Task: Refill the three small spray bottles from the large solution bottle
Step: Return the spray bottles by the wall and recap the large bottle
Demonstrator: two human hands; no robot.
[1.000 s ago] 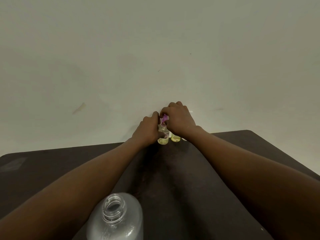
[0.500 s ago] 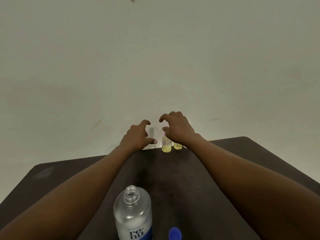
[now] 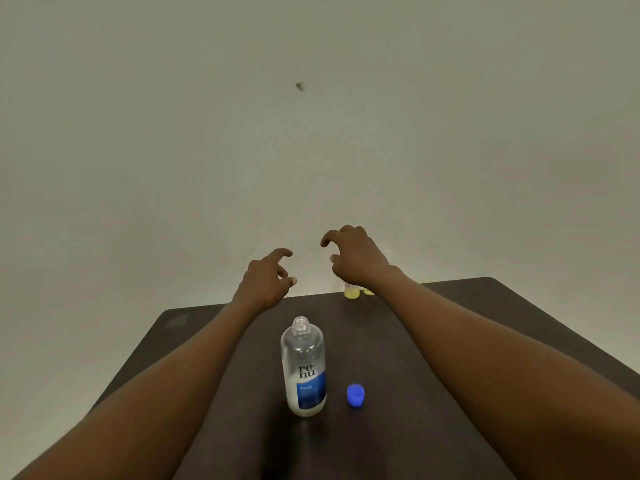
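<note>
Large solution bottle (image 3: 304, 367) stood upright and uncapped mid-surface (image 3: 374, 341), clear-walled, its fill level hard to read. Left hand (image 3: 266, 280) and right hand (image 3: 356, 258) hovered beyond it, fingers loosely clawed, gripping nothing. Two small spray bottles (image 3: 352, 292) holding yellow liquid peeked from under the right wrist at the far edge. Blue cap (image 3: 355, 395) lay just beside the big bottle.

We see the big clear bottle (image 3: 304, 368) upright and uncapped at lower centre, its blue cap (image 3: 355, 395) just right, and two small bottles (image 3: 352, 292), yellowish bases showing, right of mid-frame.
</note>
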